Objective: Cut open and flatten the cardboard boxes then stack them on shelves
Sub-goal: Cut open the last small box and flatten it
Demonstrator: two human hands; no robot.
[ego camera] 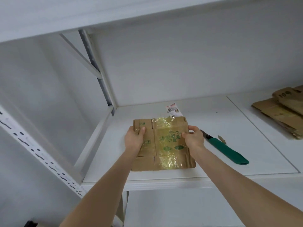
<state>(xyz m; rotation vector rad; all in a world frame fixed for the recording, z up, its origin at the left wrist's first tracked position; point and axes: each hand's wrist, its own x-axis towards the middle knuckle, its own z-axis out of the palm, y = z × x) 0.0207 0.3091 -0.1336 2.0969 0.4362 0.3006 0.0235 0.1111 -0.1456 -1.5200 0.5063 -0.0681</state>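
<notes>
The cardboard stack (282, 112) runs off the right edge; print on the label (174, 110) is unreadable.

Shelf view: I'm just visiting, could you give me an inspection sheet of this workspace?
Surface: white shelf.
Job's things: flattened box with yellowish tape, near the shelf front; green-handled knife to its right; stack of flattened cardboard at far right.
Clutter: printed label behind the box; small scrap beside the knife.
Grippers: none, bare hands; left hand grips the box's left edge, right hand its right edge.
Cables: nothing seen.
Surroundings: white wall, slotted post, upper shelf.
</notes>
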